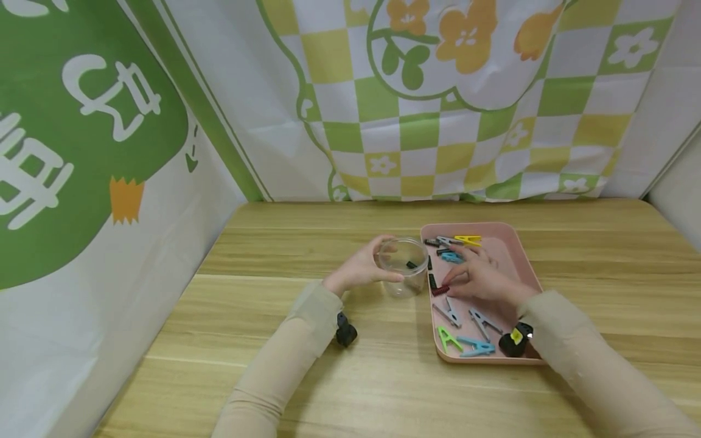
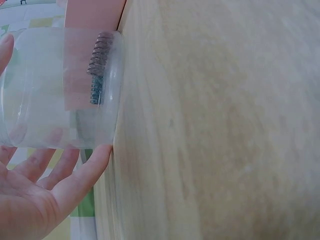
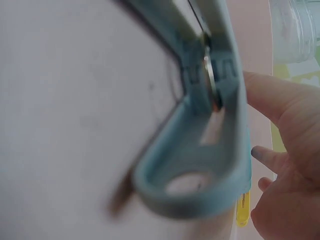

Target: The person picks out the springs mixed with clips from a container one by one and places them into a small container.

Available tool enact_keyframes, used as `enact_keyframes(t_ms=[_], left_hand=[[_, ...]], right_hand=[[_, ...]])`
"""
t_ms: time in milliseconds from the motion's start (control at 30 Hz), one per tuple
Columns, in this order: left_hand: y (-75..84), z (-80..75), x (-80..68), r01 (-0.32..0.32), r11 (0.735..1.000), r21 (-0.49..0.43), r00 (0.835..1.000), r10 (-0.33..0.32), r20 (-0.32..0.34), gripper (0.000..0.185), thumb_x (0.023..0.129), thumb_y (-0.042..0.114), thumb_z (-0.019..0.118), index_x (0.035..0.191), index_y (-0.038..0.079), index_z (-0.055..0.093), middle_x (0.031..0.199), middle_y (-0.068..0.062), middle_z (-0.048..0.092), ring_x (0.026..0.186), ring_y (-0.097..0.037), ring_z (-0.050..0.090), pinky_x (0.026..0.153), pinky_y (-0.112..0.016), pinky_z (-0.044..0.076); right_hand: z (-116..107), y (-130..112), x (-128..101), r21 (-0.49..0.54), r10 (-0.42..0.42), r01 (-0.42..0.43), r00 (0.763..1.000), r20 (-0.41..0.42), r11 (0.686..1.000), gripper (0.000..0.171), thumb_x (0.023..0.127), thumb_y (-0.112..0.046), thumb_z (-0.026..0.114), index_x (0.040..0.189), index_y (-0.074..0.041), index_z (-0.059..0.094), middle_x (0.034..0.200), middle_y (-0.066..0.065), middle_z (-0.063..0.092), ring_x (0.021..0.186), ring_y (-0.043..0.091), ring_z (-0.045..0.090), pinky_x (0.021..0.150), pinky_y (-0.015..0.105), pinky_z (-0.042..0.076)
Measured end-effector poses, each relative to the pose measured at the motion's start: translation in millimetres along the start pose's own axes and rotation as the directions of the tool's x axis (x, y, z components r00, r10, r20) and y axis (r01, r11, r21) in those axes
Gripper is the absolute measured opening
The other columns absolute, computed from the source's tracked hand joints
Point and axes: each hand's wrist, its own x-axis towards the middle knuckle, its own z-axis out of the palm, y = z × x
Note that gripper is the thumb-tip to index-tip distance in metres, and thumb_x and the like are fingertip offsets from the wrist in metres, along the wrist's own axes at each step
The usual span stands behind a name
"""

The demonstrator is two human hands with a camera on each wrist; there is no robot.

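My left hand (image 1: pixel 364 267) grips a clear plastic jar (image 1: pixel 402 289) from its left side, thumb and fingers spread around the wall. Inside the jar, the left wrist view shows a brownish spring (image 2: pixel 100 54) and a dark green spring (image 2: pixel 95 90) near the bottom. Over the pink tray (image 1: pixel 523 261), my right hand (image 1: pixel 482 277) reaches down with its fingers apart. Its thumb side is close by a dark red spring (image 1: pixel 440 291), and the other fingers are near a blue clothespin (image 1: pixel 451 257). Nothing shows between the fingers in the right wrist view (image 3: pixel 295 135).
More dark springs (image 1: pixel 432 281) lie along the tray's left side. Toward the back are a yellow clothespin (image 1: pixel 468 239) and a grey one (image 1: pixel 448 241). Grey, light green (image 1: pixel 449 339) and light blue (image 1: pixel 476 347) clothespins lie in front. A patterned curtain (image 1: pixel 394 140) hangs behind the table.
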Motion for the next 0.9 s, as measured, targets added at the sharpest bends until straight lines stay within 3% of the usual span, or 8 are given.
enact_keyframes(t_ms=[200, 433, 900], left_hand=[[0.0, 0.2, -0.3, 0.001, 1.000, -0.002, 1.000, -0.001, 0.004, 0.083, 0.080, 0.016, 0.077, 0.147, 0.019, 0.028, 0.146, -0.007, 0.042, 0.126, -0.029, 0.047, 0.095, -0.043, 0.046], [0.8, -0.1, 0.3, -0.001, 1.000, 0.008, 1.000, 0.001, 0.006, 0.083, 0.081, 0.018, 0.076, 0.147, 0.019, 0.027, 0.146, -0.007, 0.042, 0.126, -0.030, 0.046, 0.093, -0.042, 0.048], [1.0, 0.2, 0.4, 0.000, 1.000, -0.010, 1.000, 0.000, 0.007, 0.083, 0.080, 0.015, 0.077, 0.147, 0.019, 0.027, 0.145, -0.008, 0.042, 0.127, -0.030, 0.046, 0.096, -0.042, 0.046]], right_hand=[[0.2, 0.7, -0.2, 0.019, 0.004, -0.003, 1.000, -0.003, 1.000, 0.009, 0.079, -0.016, 0.075, 0.085, -0.022, 0.076, 0.153, 0.024, 0.018, 0.134, 0.058, -0.002, 0.096, 0.077, -0.002], [0.5, 0.9, -0.1, 0.006, 0.006, -0.006, 1.000, -0.009, 1.000, 0.007, 0.079, -0.017, 0.076, 0.084, -0.021, 0.075, 0.152, 0.024, 0.020, 0.132, 0.058, 0.004, 0.095, 0.075, 0.004], [-3.3, -1.6, -1.4, -0.024, 0.003, -0.004, 1.000, -0.020, 1.000, 0.005, 0.079, -0.019, 0.077, 0.083, -0.021, 0.076, 0.151, 0.024, 0.026, 0.132, 0.059, 0.004, 0.094, 0.076, 0.001]])
